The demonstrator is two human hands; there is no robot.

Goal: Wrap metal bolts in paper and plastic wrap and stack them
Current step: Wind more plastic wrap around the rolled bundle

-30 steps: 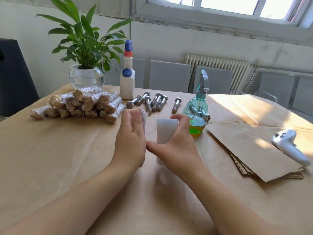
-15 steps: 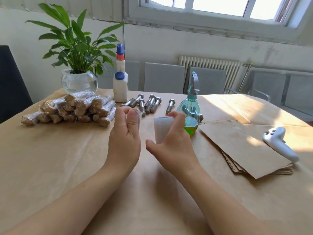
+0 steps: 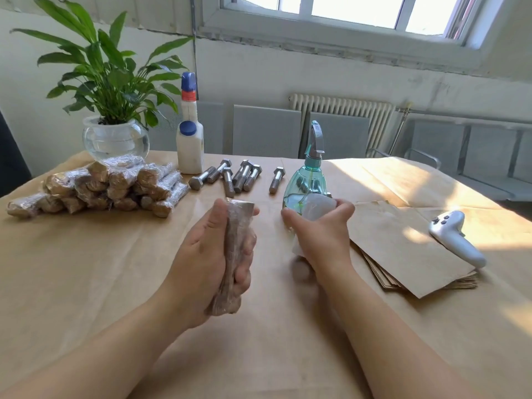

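Note:
My left hand point(image 3: 207, 263) grips a bolt wrapped in brown paper and clear plastic wrap point(image 3: 234, 249), held upright above the table's middle. My right hand point(image 3: 322, 240) holds a white roll of plastic wrap point(image 3: 316, 208), just in front of the spray bottle. A stack of several wrapped bolts point(image 3: 109, 185) lies at the back left. Several bare metal bolts point(image 3: 239, 177) lie in a row at the back centre. A pile of brown paper sheets point(image 3: 403, 249) lies to the right.
A teal spray bottle point(image 3: 305, 180) stands behind my right hand. A white glue bottle point(image 3: 190, 139) and a potted plant in a glass bowl point(image 3: 115, 136) stand at the back left. A white controller point(image 3: 454, 237) rests on the paper at the right. Brown paper covers the table point(image 3: 86, 283).
My hands have drawn apart. The left hand has turned and now shows the wrapped bolt in its grip; the right hand has carried the roll to the right.

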